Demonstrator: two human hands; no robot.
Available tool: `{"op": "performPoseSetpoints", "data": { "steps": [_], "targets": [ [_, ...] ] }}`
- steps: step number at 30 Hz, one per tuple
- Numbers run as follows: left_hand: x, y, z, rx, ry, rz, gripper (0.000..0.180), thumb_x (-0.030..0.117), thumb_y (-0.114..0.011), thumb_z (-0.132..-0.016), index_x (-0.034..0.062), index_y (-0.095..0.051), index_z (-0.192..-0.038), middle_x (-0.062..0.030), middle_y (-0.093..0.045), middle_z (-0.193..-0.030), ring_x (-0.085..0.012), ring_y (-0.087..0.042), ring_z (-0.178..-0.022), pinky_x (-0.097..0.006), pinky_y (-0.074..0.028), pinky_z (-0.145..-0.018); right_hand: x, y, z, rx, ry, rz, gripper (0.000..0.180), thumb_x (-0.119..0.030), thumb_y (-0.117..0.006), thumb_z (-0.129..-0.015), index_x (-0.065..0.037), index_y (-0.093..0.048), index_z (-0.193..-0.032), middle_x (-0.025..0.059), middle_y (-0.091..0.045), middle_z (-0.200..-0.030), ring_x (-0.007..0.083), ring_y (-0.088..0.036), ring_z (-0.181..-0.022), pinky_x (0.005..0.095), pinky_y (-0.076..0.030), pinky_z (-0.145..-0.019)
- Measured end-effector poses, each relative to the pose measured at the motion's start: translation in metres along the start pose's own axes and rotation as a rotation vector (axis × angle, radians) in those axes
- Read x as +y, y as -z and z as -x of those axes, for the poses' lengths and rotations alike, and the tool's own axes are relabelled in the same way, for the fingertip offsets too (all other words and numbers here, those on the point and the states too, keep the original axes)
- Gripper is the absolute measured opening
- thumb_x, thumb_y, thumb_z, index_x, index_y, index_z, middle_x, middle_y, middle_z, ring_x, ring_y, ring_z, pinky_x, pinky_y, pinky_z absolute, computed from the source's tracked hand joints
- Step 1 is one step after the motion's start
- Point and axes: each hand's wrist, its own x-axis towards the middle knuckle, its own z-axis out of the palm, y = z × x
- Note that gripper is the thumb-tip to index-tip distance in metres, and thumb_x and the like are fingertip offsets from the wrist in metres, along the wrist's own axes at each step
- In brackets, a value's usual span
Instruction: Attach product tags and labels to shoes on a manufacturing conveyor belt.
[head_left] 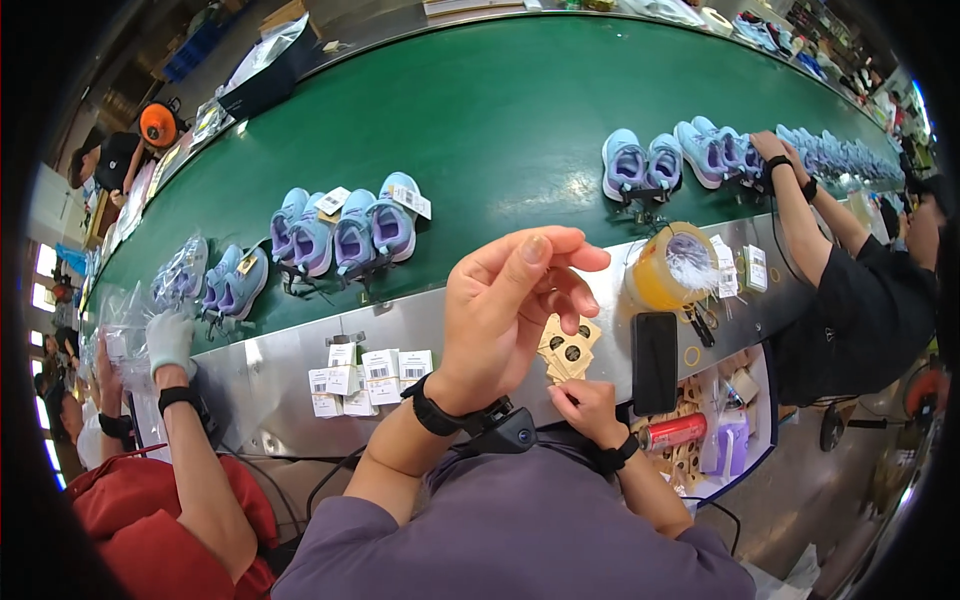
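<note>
So here we've got our left hand (510,310) raised up over the metal ledge (270,385), fingers loosely curled, and the fingertips look like they're pinching something tiny, but honestly we can't tell what it is or whether there's anything in there at all. Our right hand (588,405) sits lower, close to the body, gripping a fanned stack of tan cardboard tags (568,350) with dark round spots on them; the tags poke up right between the 2 hands, just under the left fingers. Next to the right hand there's a black phone (655,362) lying flat on the ledge, and a big roll of yellowish tape (668,270) just beyond it. A bunch of small white barcode labels (365,375) sit on the ledge to the left of our left wrist. Out on the green conveyor belt (500,110) we see pairs of light blue and purple kids' shoes (350,230), well apart from our hands. A person in red (150,520) works on our left with a gloved hand, and a person in black (860,310) on our right is reaching onto the belt.
</note>
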Motion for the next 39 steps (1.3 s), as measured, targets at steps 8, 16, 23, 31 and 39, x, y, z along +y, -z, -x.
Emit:
{"op": "performPoseSetpoints", "data": {
  "steps": [8, 16, 23, 31, 39],
  "targets": [
    [-0.052, -0.023, -0.014, -0.097, -0.121, -0.687, 0.020, -0.007, -0.057, -0.084, -0.0016, -0.059, -0.103, -0.0096, -0.063, -0.082, -0.0151, -0.062, -0.068, -0.023, -0.047, -0.055, 0.025, 0.018, 0.006, -0.024, 0.019, 0.000, 0.026, -0.016, -0.068, -0.078, -0.007, -0.055, -0.058, 0.0098, -0.052, -0.052, 0.0259, -0.052, -0.044, 0.0356, -0.038, -0.042],
    [-0.065, -0.019, -0.021, -0.354, -0.605, -1.392, 0.013, -0.001, -0.065, -0.078, 0.0001, -0.067, -0.091, -0.0086, -0.065, -0.073, -0.0183, -0.055, -0.055, -0.027, -0.049, -0.057, 0.049, 0.020, 0.002, -0.019, 0.057, -0.021, 0.027, -0.017, -0.067, -0.079, -0.007, -0.054, -0.058, 0.0111, -0.053, -0.053, 0.0276, -0.054, -0.046, 0.0365, -0.039, -0.042],
    [-0.045, -0.043, 0.004, -0.713, -0.693, -0.171, 0.024, 0.018, -0.063, -0.085, -0.0055, -0.063, -0.088, -0.0173, -0.064, -0.084, -0.0281, -0.059, -0.062, -0.034, -0.049, -0.055, 0.044, 0.000, 0.000, -0.054, 0.013, -0.028, 0.023, -0.017, -0.067, -0.078, -0.006, -0.058, -0.060, 0.0104, -0.052, -0.053, 0.0268, -0.053, -0.046, 0.0349, -0.038, -0.042],
    [-0.035, -0.088, 0.041, -0.440, -0.619, 0.224, 0.027, 0.017, -0.059, -0.089, 0.0001, -0.061, -0.068, -0.0140, -0.061, -0.076, -0.0175, -0.058, -0.059, -0.024, -0.048, -0.049, 0.034, -0.007, -0.003, -0.032, -0.019, 0.011, 0.022, -0.013, -0.069, -0.077, -0.005, -0.059, -0.059, 0.0095, -0.053, -0.051, 0.0249, -0.052, -0.043, 0.0335, -0.038, -0.042],
    [-0.028, -0.108, 0.058, -0.128, -0.372, 0.466, 0.018, 0.013, -0.069, -0.083, -0.0019, -0.067, -0.072, -0.0121, -0.063, -0.070, -0.0167, -0.061, -0.055, -0.022, -0.048, -0.046, 0.033, -0.008, -0.012, -0.026, -0.011, 0.020, 0.025, -0.015, -0.069, -0.077, -0.007, -0.056, -0.057, 0.0084, -0.052, -0.050, 0.0251, -0.051, -0.042, 0.0336, -0.037, -0.041]
  ]
}}
